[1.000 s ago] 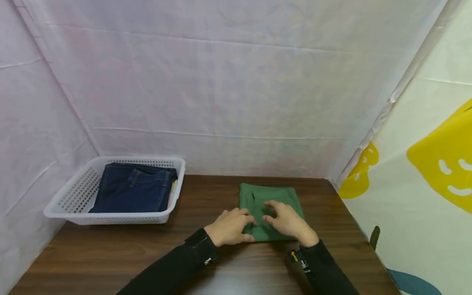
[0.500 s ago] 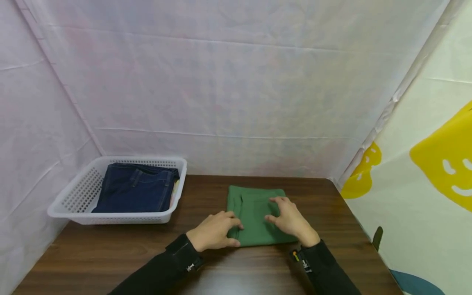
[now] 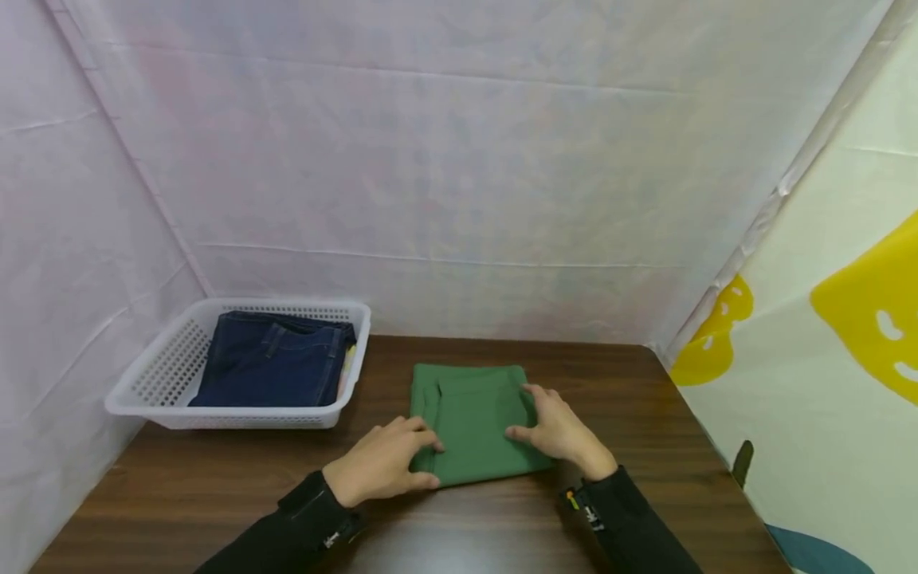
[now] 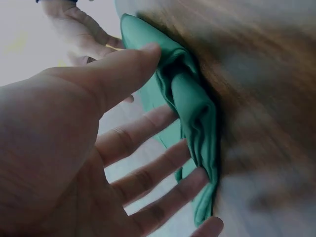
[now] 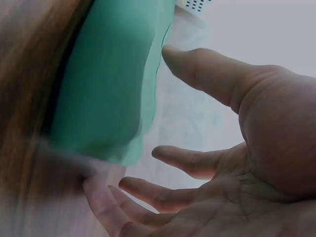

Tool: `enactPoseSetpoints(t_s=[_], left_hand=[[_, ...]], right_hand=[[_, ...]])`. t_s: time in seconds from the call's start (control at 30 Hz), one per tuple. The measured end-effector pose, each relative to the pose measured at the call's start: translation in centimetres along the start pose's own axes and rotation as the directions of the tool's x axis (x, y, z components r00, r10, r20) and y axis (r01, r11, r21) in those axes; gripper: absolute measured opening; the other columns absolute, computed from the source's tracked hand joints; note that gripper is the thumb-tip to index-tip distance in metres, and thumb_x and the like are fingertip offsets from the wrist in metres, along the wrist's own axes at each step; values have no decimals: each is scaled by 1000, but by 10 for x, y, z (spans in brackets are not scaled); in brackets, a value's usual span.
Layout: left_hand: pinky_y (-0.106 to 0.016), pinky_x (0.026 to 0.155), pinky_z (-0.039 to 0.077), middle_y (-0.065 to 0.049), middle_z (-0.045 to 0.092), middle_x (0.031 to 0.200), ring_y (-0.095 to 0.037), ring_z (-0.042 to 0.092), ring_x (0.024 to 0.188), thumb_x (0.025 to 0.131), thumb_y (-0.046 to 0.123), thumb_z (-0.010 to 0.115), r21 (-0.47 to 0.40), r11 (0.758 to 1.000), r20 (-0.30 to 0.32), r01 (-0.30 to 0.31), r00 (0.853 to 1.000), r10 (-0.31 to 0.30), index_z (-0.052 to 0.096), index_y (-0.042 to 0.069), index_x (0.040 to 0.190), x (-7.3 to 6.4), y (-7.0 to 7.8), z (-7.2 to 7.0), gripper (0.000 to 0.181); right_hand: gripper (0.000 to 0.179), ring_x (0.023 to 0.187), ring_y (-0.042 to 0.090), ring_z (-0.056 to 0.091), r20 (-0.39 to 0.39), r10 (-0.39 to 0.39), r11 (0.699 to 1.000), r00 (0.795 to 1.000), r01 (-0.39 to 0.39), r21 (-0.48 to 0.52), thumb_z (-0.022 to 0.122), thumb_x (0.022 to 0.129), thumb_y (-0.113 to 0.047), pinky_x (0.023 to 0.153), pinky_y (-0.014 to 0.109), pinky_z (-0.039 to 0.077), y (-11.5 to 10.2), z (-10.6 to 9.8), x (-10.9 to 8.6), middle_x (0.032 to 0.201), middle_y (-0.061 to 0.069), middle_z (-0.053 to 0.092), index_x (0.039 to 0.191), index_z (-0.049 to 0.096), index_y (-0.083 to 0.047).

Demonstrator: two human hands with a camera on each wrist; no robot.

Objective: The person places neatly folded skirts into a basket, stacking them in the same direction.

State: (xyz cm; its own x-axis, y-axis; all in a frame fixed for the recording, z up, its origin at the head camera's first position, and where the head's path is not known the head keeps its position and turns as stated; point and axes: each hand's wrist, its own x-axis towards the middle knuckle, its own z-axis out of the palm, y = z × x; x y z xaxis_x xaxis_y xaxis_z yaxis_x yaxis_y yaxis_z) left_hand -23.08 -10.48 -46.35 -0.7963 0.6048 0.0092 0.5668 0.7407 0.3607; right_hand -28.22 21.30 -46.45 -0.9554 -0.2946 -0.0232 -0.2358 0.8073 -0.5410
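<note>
A folded green garment with a slit like a pocket opening lies flat on the wooden table. At its left edge is my left hand, fingers loosely bent and spread. In the left wrist view the thumb and fingertips touch or nearly touch the garment's layered folds. Beside the right edge is my right hand, its thumb over the top. The right wrist view has this hand with spread fingers, not closed round the cloth.
A white perforated basket stands at the back left of the table, with folded dark blue jeans in it. Pale fabric walls rise behind and at the sides. Yellow printed shapes mark the right one.
The green garment has slid left across the table, and my left hand has moved left along with it. My right hand has stayed nearly in place, now closer to the garment's right edge.
</note>
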Motion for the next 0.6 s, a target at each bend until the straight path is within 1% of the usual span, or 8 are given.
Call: enactPoseSetpoints(t_s=[0.1,0.17,0.27,0.37,0.4,0.47,0.53,0.6], left_hand=[[-62,91,45,6,56,127,-25,54,114,90,57,70,-18,1000,-9,10,1000,-10,66,30,127,-9,-2,-3,46],[-61,90,46,6,57,126,-25,55,113,91,57,69,-29,999,-20,13,1000,-13,67,29,126,-12,-4,-3,44],[-60,89,46,4,57,125,-25,55,112,92,55,69,-65,997,-40,32,999,-34,67,27,124,-13,-5,-3,43],[-54,86,48,-3,54,126,-28,54,112,92,53,70,-104,991,-81,83,993,-92,64,22,130,-9,-5,-1,49],[-53,85,49,-7,53,128,-30,53,112,91,53,71,-116,987,-99,110,988,-122,62,20,133,-7,-5,0,54],[-50,82,50,-14,50,132,-34,51,115,89,55,73,-129,976,-139,177,971,-194,56,15,140,-4,-5,2,67],[-54,85,50,-21,46,137,-41,48,120,86,57,75,-138,960,-170,242,950,-264,48,12,147,-2,-6,4,80],[-59,88,47,-27,43,141,-46,44,124,83,59,76,-148,945,-187,292,930,-316,42,11,152,0,-7,5,91]], right_hand=[[89,131,38,46,14,-3,1000,1000,3,2,79,88,-41,99,54,45,-3,1,1,147,23,41,155,32,-5],[90,128,37,48,17,-13,1000,1000,13,5,79,88,-41,97,52,46,-3,2,1,145,23,43,155,32,-4],[90,125,35,51,17,-23,1000,1000,23,9,79,87,-42,95,51,48,-3,2,2,142,22,45,155,33,-5],[92,125,34,50,10,-27,1000,1000,27,2,79,86,-46,95,50,47,-2,1,3,142,21,45,155,33,-6],[93,126,35,49,13,-28,1000,1000,28,-4,79,86,-48,96,51,47,-1,1,3,143,21,45,156,32,-7],[96,130,38,46,22,-34,999,999,34,-7,78,85,-53,98,53,45,0,2,4,146,21,42,156,31,-8],[100,133,42,42,38,-42,999,998,42,-5,77,83,-58,99,56,44,0,4,4,148,22,40,157,30,-9],[104,135,46,37,55,-50,999,997,51,-4,76,82,-62,99,59,42,-1,6,4,150,23,37,158,28,-10]])
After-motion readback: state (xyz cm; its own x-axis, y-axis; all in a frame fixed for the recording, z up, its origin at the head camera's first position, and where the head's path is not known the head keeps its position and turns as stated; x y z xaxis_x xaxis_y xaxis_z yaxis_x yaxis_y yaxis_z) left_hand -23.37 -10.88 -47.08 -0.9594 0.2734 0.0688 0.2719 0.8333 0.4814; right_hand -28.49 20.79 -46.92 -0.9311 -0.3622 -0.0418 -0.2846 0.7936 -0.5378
